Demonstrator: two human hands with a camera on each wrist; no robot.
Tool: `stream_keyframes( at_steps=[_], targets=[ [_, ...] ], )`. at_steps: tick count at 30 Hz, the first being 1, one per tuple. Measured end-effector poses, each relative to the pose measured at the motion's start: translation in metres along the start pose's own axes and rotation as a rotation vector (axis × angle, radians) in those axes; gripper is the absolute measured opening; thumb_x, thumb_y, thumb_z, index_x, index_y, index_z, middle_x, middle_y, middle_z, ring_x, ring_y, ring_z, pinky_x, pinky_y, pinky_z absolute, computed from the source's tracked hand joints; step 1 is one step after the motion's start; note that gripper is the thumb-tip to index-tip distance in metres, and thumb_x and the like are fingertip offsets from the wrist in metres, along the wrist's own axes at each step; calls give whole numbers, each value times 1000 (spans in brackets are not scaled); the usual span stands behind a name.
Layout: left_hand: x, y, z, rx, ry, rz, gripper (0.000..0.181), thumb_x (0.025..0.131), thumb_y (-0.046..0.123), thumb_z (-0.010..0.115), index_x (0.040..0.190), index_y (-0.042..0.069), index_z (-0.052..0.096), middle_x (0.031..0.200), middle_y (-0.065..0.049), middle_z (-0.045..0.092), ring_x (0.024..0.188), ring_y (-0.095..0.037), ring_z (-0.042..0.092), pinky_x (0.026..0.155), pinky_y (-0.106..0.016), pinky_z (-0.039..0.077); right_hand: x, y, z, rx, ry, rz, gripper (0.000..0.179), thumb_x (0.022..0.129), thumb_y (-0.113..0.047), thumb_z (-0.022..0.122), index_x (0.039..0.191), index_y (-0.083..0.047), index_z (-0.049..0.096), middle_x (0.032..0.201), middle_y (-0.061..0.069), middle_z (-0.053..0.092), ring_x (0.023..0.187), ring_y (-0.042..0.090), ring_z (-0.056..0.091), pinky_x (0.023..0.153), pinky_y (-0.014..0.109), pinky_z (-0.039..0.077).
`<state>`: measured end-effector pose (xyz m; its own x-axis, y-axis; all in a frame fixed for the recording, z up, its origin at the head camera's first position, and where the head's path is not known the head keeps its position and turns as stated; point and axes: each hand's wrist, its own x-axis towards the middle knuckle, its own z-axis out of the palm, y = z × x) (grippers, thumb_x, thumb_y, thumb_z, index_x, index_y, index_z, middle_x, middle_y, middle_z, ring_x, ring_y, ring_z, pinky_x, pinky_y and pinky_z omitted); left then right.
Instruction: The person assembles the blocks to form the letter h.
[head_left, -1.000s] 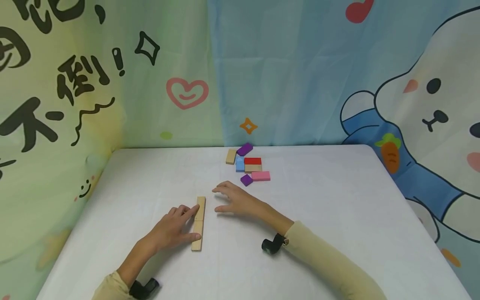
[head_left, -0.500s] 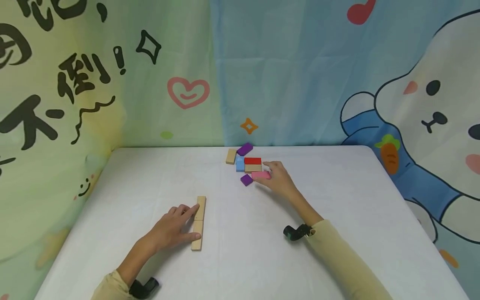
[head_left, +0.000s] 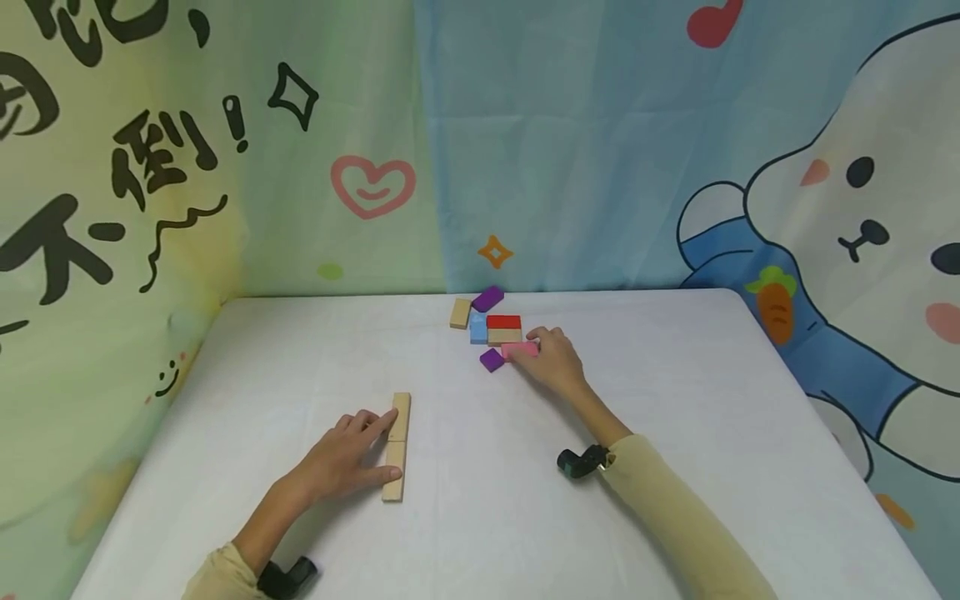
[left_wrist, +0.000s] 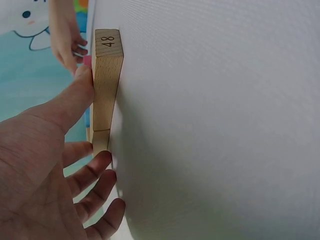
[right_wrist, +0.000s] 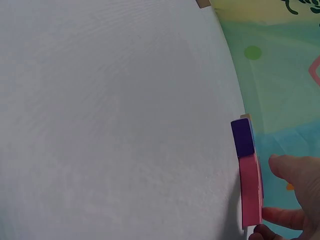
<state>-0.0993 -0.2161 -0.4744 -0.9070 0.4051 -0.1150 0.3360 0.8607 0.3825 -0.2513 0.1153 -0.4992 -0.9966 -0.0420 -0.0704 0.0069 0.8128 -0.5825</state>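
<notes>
Two plain wooden blocks, a near one [head_left: 393, 485] marked 48 on its end and a far one [head_left: 402, 417], lie end to end in a line. My left hand [head_left: 336, 462] touches them, thumb at the near block and index finger on the far one. At the back, my right hand [head_left: 560, 363] is over a pink block [head_left: 528, 347]. In the right wrist view its thumb is apart from the pink block [right_wrist: 250, 192], while another finger is right at the block's end. A purple block [head_left: 492, 360] lies against the pink block's left end.
Behind the pink block are a red block [head_left: 503, 322], a wooden block [head_left: 504, 337] and a blue block [head_left: 478, 328]. Another wooden block [head_left: 461, 313] and a purple one [head_left: 488, 298] lie near the back edge of the white-covered table [head_left: 637, 375]. A printed curtain [head_left: 570, 167] hangs behind.
My right hand has moved from beside the wooden line to the back right, over the pink block. The left hand and all the blocks have stayed in place.
</notes>
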Motion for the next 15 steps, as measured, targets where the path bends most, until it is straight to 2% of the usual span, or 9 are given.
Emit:
stream_keyframes(
  at_steps=[5,15],
  targets=[
    [0,0,2,7,1,-9,84,83,54,69,149,11,39,125,-7,53,97,-17,46,79,-38,43,-1,-6,5,-25,-9,32,69,82,-60,63,126,-7,55,116,15,54,105,29,53,86,47,49],
    [1,0,1,18,9,-15,85,82,55,68,149,11,39,126,-8,53,100,-19,48,82,-41,44,4,-8,8,-97,25,3,70,82,-55,66,126,-4,50,117,14,55,106,28,52,87,45,50]
  ],
)
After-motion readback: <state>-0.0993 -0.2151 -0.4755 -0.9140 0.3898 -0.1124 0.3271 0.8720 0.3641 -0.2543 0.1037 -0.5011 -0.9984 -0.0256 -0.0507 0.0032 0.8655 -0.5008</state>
